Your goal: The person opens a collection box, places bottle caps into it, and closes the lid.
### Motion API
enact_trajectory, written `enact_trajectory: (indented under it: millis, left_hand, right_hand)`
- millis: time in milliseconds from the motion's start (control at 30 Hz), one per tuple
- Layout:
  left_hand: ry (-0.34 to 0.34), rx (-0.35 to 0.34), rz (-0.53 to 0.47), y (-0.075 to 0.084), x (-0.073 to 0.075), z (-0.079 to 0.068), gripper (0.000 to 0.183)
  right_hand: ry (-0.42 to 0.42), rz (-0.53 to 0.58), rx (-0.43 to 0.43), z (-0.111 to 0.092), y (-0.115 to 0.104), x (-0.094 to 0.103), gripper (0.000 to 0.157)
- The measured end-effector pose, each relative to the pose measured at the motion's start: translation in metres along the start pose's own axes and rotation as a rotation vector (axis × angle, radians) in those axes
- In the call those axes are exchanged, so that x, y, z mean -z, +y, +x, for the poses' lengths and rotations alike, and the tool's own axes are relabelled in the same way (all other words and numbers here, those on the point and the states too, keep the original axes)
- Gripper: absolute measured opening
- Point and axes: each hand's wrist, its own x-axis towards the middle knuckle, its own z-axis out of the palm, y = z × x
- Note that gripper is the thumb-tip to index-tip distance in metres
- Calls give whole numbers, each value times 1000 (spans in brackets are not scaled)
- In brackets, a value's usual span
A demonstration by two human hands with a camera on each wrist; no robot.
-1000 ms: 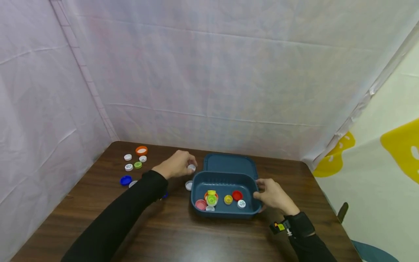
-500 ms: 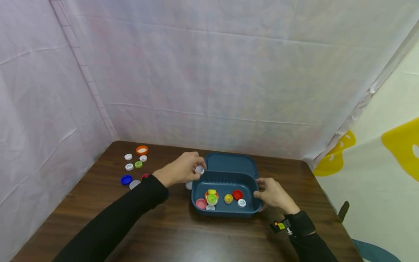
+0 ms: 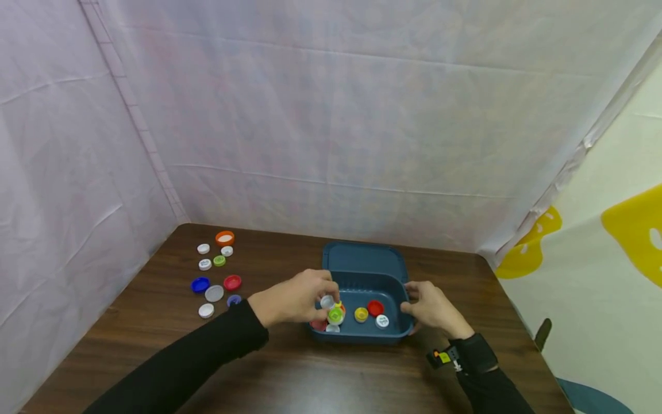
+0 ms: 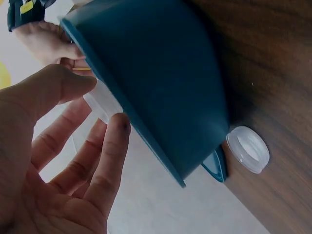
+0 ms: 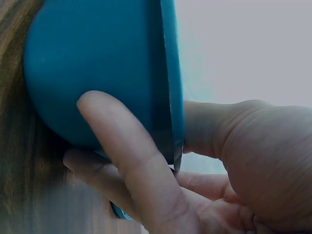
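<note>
A dark blue-green box (image 3: 393,335) stands on the table with several bottle caps inside, among them a red cap (image 3: 374,308), a yellow cap (image 3: 361,314) and a green cap (image 3: 335,315). Over its left side, my left hand (image 3: 300,296) pinches a translucent cap (image 4: 103,101) between thumb and fingers. That cap is close above the rim in the left wrist view. My right hand (image 3: 431,309) grips the box's right wall (image 5: 97,63), thumb over the rim and fingers against the outside. The left hand hides part of the box's left end.
Behind the box lies a matching lid (image 3: 364,260). Several loose caps lie on the table's left side, including an orange cap (image 3: 224,238), a blue cap (image 3: 200,284) and a red cap (image 3: 232,282). Another translucent cap (image 4: 248,149) lies beside the box. Sheeting (image 3: 331,115) hangs behind the table.
My left hand lifted the translucent cap from the table left of the box and carried it right and nearer, over the box's left side. My right hand stayed on the box.
</note>
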Motion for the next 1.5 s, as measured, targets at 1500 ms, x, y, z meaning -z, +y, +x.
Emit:
enact_trajectory:
  millis: [1500]
  left_hand:
    - [108, 283, 76, -65, 32, -32, 93]
  right_hand:
    - [-14, 28, 47, 3, 5, 3, 65]
